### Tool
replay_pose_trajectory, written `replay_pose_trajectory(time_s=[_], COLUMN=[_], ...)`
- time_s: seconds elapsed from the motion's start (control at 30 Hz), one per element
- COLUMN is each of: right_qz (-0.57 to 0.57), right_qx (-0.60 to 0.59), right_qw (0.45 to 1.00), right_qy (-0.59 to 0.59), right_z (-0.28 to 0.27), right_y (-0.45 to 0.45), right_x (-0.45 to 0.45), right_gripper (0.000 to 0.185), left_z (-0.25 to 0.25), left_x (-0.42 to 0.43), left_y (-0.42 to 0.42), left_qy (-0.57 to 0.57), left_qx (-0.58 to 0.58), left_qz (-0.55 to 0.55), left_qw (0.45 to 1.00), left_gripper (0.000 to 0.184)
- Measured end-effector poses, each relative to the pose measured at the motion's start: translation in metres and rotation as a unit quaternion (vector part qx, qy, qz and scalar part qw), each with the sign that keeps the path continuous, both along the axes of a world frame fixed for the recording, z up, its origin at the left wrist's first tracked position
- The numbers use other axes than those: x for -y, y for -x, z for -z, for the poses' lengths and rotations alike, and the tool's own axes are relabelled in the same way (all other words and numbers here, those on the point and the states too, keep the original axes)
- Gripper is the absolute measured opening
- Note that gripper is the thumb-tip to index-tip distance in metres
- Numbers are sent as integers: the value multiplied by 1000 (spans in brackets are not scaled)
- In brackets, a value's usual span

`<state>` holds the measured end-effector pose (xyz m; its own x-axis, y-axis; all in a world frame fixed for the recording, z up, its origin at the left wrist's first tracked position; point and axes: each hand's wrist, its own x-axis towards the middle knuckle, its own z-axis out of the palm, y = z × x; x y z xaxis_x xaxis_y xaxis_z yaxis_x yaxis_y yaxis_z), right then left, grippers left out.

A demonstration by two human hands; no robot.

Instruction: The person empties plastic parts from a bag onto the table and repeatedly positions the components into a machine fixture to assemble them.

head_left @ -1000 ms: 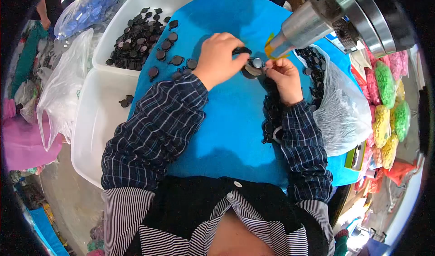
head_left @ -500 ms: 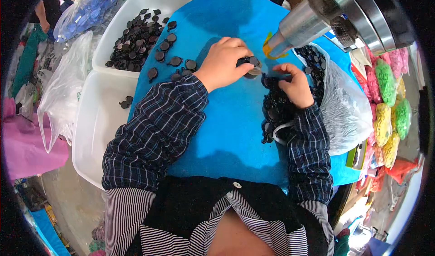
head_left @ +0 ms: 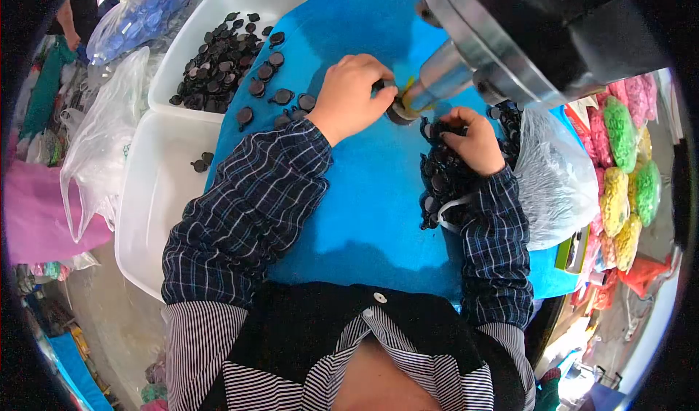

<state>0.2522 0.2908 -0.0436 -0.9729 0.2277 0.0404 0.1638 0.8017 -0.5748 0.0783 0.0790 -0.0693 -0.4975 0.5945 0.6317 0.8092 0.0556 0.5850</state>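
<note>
My left hand (head_left: 355,96) is closed at the small round die (head_left: 400,112), thumb and fingers pinching a black tabbed cap (head_left: 379,85) beside it. The metal press ram (head_left: 445,74), with a yellow piece at its tip, is down at the die and hides part of it. Over on the right, my right hand (head_left: 475,141) pinches a black cap (head_left: 453,128) at the edge of a pile of similar black caps (head_left: 438,182). Its fingertips are bent together around that cap.
Loose black caps (head_left: 282,96) lie on the blue cloth (head_left: 349,214) at left. A white tub (head_left: 164,83) holds many caps, and a second white tub (head_left: 138,229) stands nearer. A plastic bag (head_left: 557,185) lies at right. Bags of coloured parts (head_left: 619,134) are beyond it.
The press ram has come down and left to the die. My left hand has shifted slightly left at the die. My right hand's fingers have closed together over the pile.
</note>
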Motion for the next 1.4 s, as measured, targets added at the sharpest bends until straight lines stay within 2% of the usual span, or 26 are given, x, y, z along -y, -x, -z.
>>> replay_pose_trajectory(time_s=[0.13,0.23,0.27,0.37,0.4,0.53,0.63,0.67,0.77,0.8,0.9,0.93,0.97,1.0,1.03,1.17,1.2,1.3,1.33,1.4], right_qz=[70,101,101,81,81,50,63,61,86,88,130,129,112,93,71,1,2,37,38,54], right_qx=[-32,-141,-143,-187,-186,-213,-173,-173,27,26,12,11,-43,-95,-145,-171,-170,-203,-204,-178], right_qw=[995,959,959,925,925,940,983,983,986,986,991,991,987,960,910,880,881,933,933,969], right_qy=[57,223,223,322,321,261,-4,-6,-138,-139,-40,-41,103,245,381,443,442,294,295,163], right_z=[11,18,18,8,9,8,-3,-3,-1,-3,-12,-10,-2,2,6,13,14,20,19,10], right_y=[10,17,20,26,31,43,35,34,25,24,27,26,23,21,19,25,29,45,43,32], right_x=[9,11,13,34,41,58,53,52,54,53,51,45,34,27,22,26,32,62,60,48], right_gripper=[36,39,39,41,41,37,38,38,38,38,28,28,25,22,19,19,19,21,21,23], left_z=[2,4,5,4,3,2,4,5,3,4,5,7,9,9,10,5,4,5,6,7], left_x=[5,0,-2,-8,-7,0,3,2,2,1,5,3,1,-2,-4,-7,-6,3,3,4], left_y=[7,3,2,-12,-10,2,4,5,3,3,8,9,12,13,13,-10,-9,6,7,7], left_qy=[13,-19,-20,-43,-43,-10,-16,-18,-15,-15,13,12,2,-9,-18,-8,-9,-3,-2,-9], left_qx=[11,4,2,-82,-82,-5,15,15,12,12,6,5,1,-4,-8,-84,-82,24,23,23], left_qz=[15,23,23,21,21,-57,-76,-78,-69,-67,-34,-34,-6,24,53,-15,-15,-69,-68,-70], left_qw=[1000,1000,1000,995,996,998,997,997,997,998,999,999,1000,1000,998,996,996,997,997,997], left_gripper=[16,17,17,20,20,24,24,24,24,24,25,25,24,24,23,22,22,22,22,23])
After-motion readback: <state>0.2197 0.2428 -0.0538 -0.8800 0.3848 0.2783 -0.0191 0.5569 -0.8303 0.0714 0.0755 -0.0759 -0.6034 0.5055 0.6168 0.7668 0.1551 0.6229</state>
